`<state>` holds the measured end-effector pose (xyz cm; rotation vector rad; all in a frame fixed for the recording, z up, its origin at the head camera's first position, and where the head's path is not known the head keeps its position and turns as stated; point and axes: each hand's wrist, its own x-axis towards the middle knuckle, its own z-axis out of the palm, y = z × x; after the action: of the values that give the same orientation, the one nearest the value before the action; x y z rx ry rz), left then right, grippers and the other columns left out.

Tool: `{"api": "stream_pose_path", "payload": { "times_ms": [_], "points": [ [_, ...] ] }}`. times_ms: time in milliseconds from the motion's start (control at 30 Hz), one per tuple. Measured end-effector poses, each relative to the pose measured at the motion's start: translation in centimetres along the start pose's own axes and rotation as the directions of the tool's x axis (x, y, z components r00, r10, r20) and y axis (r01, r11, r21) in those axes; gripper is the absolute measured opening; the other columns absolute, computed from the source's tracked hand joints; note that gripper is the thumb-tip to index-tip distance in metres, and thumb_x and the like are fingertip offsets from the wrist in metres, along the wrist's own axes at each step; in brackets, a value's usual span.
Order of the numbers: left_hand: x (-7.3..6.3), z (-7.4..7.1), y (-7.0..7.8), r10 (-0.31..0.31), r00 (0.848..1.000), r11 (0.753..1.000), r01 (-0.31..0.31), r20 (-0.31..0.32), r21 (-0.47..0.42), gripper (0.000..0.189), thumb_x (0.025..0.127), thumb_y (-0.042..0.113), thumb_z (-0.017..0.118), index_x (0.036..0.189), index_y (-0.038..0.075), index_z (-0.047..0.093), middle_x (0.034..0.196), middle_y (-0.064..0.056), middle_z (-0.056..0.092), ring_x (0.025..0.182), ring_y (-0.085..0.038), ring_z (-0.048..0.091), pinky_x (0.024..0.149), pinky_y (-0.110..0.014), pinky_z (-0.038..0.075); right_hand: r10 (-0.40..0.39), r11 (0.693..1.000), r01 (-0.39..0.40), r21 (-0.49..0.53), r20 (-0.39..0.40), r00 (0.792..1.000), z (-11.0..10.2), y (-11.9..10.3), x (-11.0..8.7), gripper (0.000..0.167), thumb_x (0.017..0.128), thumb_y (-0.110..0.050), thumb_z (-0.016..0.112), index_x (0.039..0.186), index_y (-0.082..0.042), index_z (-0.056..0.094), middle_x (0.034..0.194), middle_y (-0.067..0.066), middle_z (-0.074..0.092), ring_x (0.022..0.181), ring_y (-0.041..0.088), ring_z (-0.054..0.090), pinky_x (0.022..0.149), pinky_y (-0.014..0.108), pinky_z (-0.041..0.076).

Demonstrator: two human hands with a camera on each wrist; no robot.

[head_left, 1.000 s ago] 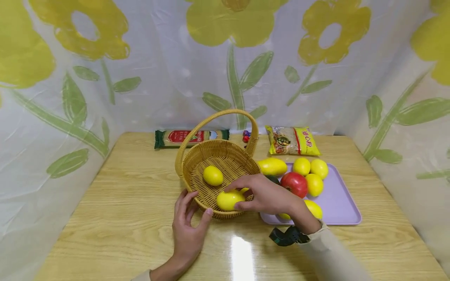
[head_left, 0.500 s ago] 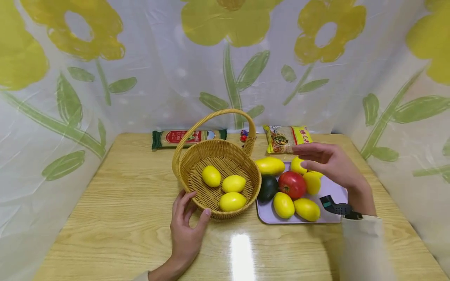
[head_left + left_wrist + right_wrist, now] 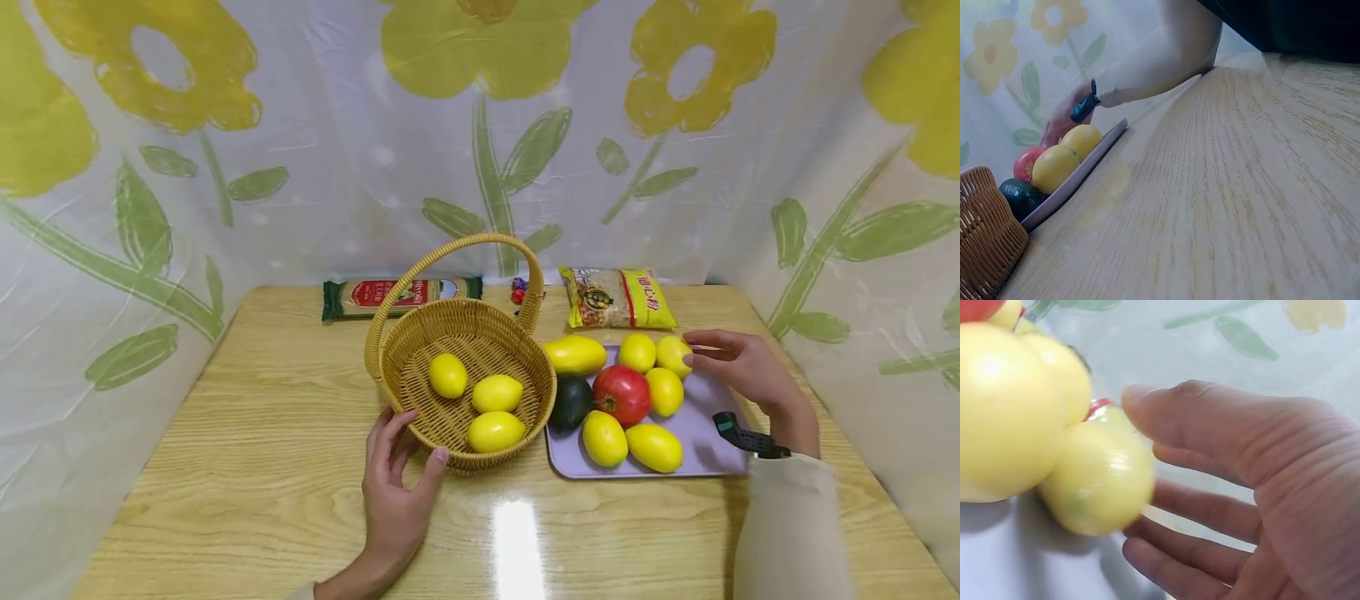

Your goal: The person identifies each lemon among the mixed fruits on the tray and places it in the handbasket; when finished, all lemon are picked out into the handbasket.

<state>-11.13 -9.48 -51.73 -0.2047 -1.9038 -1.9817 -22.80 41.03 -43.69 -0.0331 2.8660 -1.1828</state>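
My left hand [image 3: 397, 500] rests against the front left of the wicker basket [image 3: 397, 383], fingertips at its rim and thumb apart. Three lemons lie inside, among them a lemon [image 3: 448, 375] on the left. At the back right of the purple tray [image 3: 705, 454], my right hand [image 3: 750, 367] reaches to a lemon [image 3: 672, 356]. In the right wrist view, thumb and fingers are spread beside that lemon [image 3: 1100, 481], not closed around it. Also on the tray are a pomegranate-like red fruit [image 3: 622, 395], a dark green avocado-like fruit [image 3: 572, 403] and several yellow fruits.
A green-ended noodle packet [image 3: 360, 297] lies behind the basket. A yellow packet [image 3: 618, 298] lies behind the tray, with small wrapped red and purple items [image 3: 519, 290] between them. The basket's tall handle [image 3: 480, 239] arches upward. A flowered curtain [image 3: 337, 167] encloses the table.
My right hand has let go of a lemon in the basket and moved right to the lemons at the tray's back corner. The left hand stays at the basket.
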Motion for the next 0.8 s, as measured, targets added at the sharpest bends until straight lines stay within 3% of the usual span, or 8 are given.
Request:
{"api": "stream_pose_path", "payload": {
  "times_ms": [133,300,400,500,600,633,733,800],
  "points": [
    [0.0,0.0,0.0,-0.001,1.000,1.000,0.001,-0.004,0.001,0.058,0.098,-0.006,0.075,0.152,0.004,0.056,0.174,-0.019,0.025,0.148,-0.053,0.044,0.121,-0.021,0.049,0.039,0.999,-0.040,0.030,0.025,0.999,0.9,0.4,0.6,0.065,0.102,-0.047,0.077,0.153,-0.009,0.063,0.154,0.021,0.063,0.136,0.043,0.063,0.097,0.016,0.054],
    [0.0,0.1,0.1,-0.003,1.000,1.000,0.003,-0.010,-0.003,0.058,0.098,-0.006,0.076,0.152,0.004,0.056,0.174,-0.017,0.026,0.149,-0.051,0.044,0.121,-0.021,0.048,0.054,0.999,-0.054,0.006,0.005,0.999,1.2,0.7,0.8,0.070,0.103,-0.048,0.076,0.156,-0.006,0.058,0.155,0.025,0.060,0.140,0.048,0.056,0.115,0.052,0.057],
    [0.0,0.1,0.1,0.002,1.000,1.000,-0.002,-0.006,-0.003,0.058,0.097,-0.006,0.076,0.151,0.004,0.057,0.173,-0.018,0.027,0.149,-0.050,0.044,0.121,-0.021,0.048,0.027,0.999,-0.028,-0.022,-0.050,0.998,0.8,0.2,0.4,0.065,0.104,-0.043,0.076,0.154,-0.006,0.059,0.152,0.026,0.062,0.133,0.046,0.062,0.105,0.036,0.062],
    [0.0,0.2,0.1,0.009,1.000,1.000,-0.009,-0.008,-0.003,0.058,0.097,-0.006,0.076,0.151,0.005,0.057,0.173,-0.020,0.027,0.149,-0.048,0.044,0.121,-0.021,0.048,-0.065,0.998,0.066,0.005,-0.103,0.993,0.1,-1.6,0.0,0.055,0.105,-0.032,0.077,0.151,-0.005,0.062,0.145,0.021,0.067,0.121,0.024,0.071,0.090,0.012,0.056],
    [0.0,0.2,0.2,0.017,1.000,1.000,-0.017,-0.011,-0.006,0.059,0.097,-0.007,0.076,0.151,0.006,0.057,0.173,-0.021,0.027,0.150,-0.048,0.044,0.122,-0.022,0.048,-0.190,0.977,0.199,0.077,-0.108,0.976,-0.1,-4.9,-0.5,0.048,0.103,-0.018,0.079,0.148,-0.007,0.065,0.137,0.010,0.072,0.110,0.005,0.073,0.087,0.009,0.058],
    [0.0,0.2,0.2,0.017,1.000,1.000,-0.017,-0.013,-0.009,0.059,0.097,-0.007,0.076,0.151,0.006,0.057,0.173,-0.021,0.027,0.150,-0.048,0.044,0.123,-0.023,0.048,-0.239,0.965,0.247,0.091,-0.090,0.967,0.0,-6.2,-0.7,0.047,0.103,-0.015,0.079,0.147,-0.007,0.066,0.134,0.006,0.072,0.109,0.001,0.072,0.088,0.009,0.059],
    [0.0,0.2,0.2,0.026,1.000,1.000,-0.026,-0.012,-0.006,0.059,0.097,-0.007,0.076,0.151,0.005,0.057,0.172,-0.022,0.028,0.149,-0.047,0.046,0.122,-0.024,0.048,-0.373,0.919,0.369,0.139,0.000,0.928,1.1,-10.0,-1.2,0.045,0.101,-0.007,0.079,0.145,-0.010,0.069,0.132,0.003,0.074,0.109,0.004,0.074,0.092,0.014,0.062],
    [0.0,0.1,0.1,0.029,0.999,1.000,-0.030,-0.015,-0.003,0.059,0.097,-0.007,0.076,0.151,0.004,0.057,0.172,-0.023,0.028,0.149,-0.046,0.046,0.122,-0.024,0.049,-0.462,0.880,0.445,0.167,0.079,0.884,2.6,-12.2,-1.2,0.046,0.099,-0.004,0.080,0.144,-0.011,0.070,0.135,0.007,0.074,0.113,0.009,0.074,0.097,0.016,0.061]
  ]
}}
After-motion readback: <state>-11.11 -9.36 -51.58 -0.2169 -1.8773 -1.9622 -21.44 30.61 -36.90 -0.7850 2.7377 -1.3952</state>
